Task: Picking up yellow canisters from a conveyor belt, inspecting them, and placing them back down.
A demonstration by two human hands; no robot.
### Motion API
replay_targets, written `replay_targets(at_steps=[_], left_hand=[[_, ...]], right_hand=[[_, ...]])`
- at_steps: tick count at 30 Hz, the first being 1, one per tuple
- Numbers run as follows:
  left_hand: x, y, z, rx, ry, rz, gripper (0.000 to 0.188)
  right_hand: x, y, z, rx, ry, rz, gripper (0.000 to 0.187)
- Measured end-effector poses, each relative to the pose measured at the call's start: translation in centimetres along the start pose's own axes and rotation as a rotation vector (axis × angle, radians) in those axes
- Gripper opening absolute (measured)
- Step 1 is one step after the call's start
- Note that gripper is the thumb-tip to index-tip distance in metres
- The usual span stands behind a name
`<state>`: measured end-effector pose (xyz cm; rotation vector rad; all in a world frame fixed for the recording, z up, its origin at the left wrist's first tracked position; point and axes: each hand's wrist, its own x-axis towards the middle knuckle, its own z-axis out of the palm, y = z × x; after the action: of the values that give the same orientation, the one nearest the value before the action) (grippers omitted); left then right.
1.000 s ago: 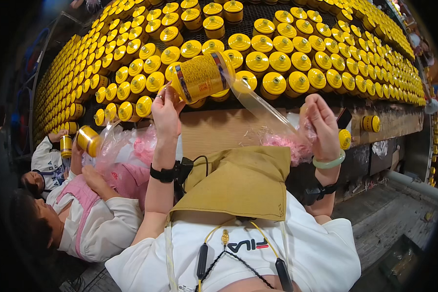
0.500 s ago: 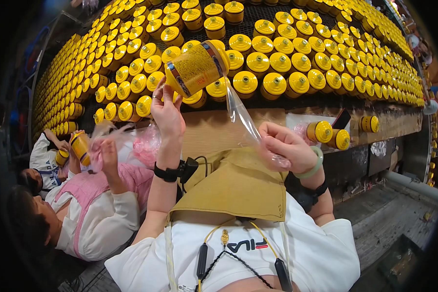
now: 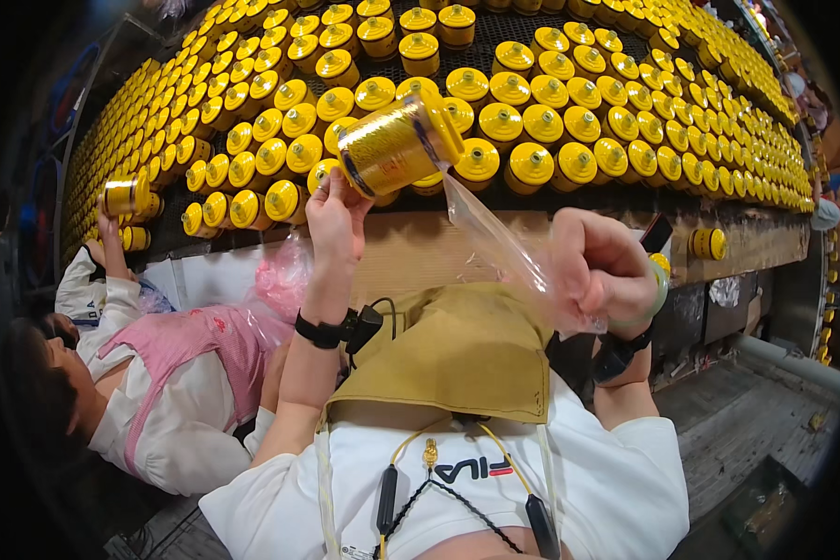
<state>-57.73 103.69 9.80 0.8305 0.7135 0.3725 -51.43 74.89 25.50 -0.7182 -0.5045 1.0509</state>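
Observation:
My left hand (image 3: pixel 334 219) grips a yellow canister (image 3: pixel 392 145) by its lower left end, holding it tilted on its side above the bench. The canister has a shiny gold printed band round its middle and a wider yellow rim at the right end. From that right end a strip of clear plastic film (image 3: pixel 490 224) slants down to my right hand (image 3: pixel 602 271). The fingers of my right hand are closed on the film's lower end, slightly blurred. Behind the canister stand rows of similar yellow canisters (image 3: pixel 532 170) with small knobs on top.
Brown cardboard (image 3: pixel 410 243) covers the bench edge before me. One canister (image 3: pixel 707 245) lies at the right; another (image 3: pixel 661 262) is mostly hidden by my right hand. Pink plastic (image 3: pixel 284 271) lies left. A co-worker in a pink apron (image 3: pixel 196 355) sits close by, arm raised with a canister (image 3: pixel 126 196).
My right hand has moved right with the film end. The canister in my left hand has shifted slightly right. The co-worker's hand has gone from loose plastic to holding a canister over the rows.

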Motion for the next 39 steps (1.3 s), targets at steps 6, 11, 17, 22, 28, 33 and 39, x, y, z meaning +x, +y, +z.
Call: replay_targets(at_steps=[6, 11, 17, 22, 28, 33, 39], left_hand=[[-0.7, 0.8, 0.9, -0.202, -0.014, -0.25, 0.028], [-0.8, 1.2, 1.6, -0.318, 0.081, -0.301, 0.031], [-0.1, 1.1, -0.6, -0.185, -0.08, -0.108, 0.031], [-0.5, 0.9, -0.8, -0.25, -0.054, -0.218, 0.031], [-0.2, 1.3, -1.5, -0.377, 0.111, -0.304, 0.025], [-0.2, 1.6, -1.9, -0.333, -0.02, -0.38, 0.026], [0.2, 2.0, -4.1, 0.147, 0.001, -0.058, 0.027]], right_hand=[[-1.1, 0.1, -0.8, 0.099, 0.05, -0.169, 0.024], [-2.6, 0.1, -1.9, -0.008, 0.027, -0.157, 0.017], [-1.2, 0.1, -1.0, -0.178, 0.021, -0.186, 0.015], [-1.3, 0.6, -1.2, -0.073, 0.083, -0.598, 0.022], [-0.3, -2.5, -3.1, -0.021, 0.712, -0.994, 0.007], [-3.0, -3.4, -9.2, -0.545, 1.345, -1.401, 0.028], [-3.1, -1.1, -9.8, -0.866, 1.591, -1.246, 0.026]])
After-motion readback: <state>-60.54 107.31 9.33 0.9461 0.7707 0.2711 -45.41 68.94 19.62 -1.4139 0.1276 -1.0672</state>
